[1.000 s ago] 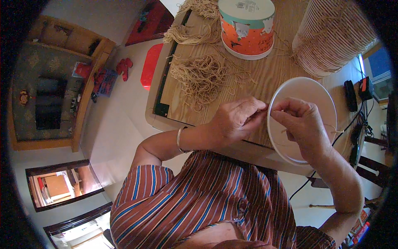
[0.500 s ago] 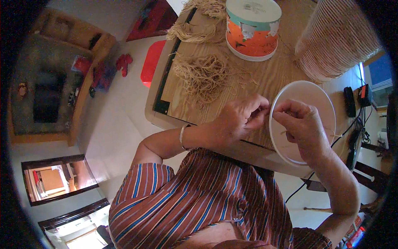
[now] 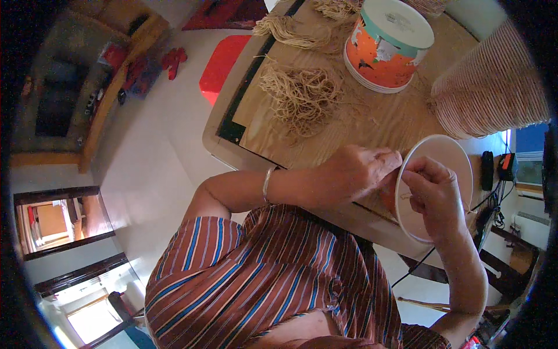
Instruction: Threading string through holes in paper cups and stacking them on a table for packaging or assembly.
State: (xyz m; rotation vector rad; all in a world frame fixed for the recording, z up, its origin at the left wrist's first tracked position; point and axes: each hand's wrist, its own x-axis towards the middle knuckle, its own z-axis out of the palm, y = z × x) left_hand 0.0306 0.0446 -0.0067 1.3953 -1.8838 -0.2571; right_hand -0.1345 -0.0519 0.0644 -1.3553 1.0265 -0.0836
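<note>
A round tub point(image 3: 440, 145) with a white inside and a patch of orange outer wall lies tipped at the table's near right edge, its mouth facing right. My right hand point(image 3: 435, 195) is inside the mouth, its fingers pinched close to the rim; what they grip is too small to make out. Against the outside of the same rim sits my left hand point(image 3: 363, 173), a bangle on its wrist. Its fingers are drawn together, with the tips partly hidden. Short pale bits of twine show on the tub's inner wall and far rim.
A tangled heap of tan twine point(image 3: 302, 99) lies on the wooden table point(image 3: 401, 119). Behind it are a twine hank point(image 3: 290, 32) and an upturned orange-and-green tub point(image 3: 386, 49). To the right stands a twine-wrapped cylinder point(image 3: 494, 87), near black adapters and cables point(image 3: 507, 167). A red stool point(image 3: 224, 67) is at left.
My left hand has turned flatter, and its fingers have come up against the tub's rim. The right hand keeps its pinch inside the mouth. The whole view has shifted slightly.
</note>
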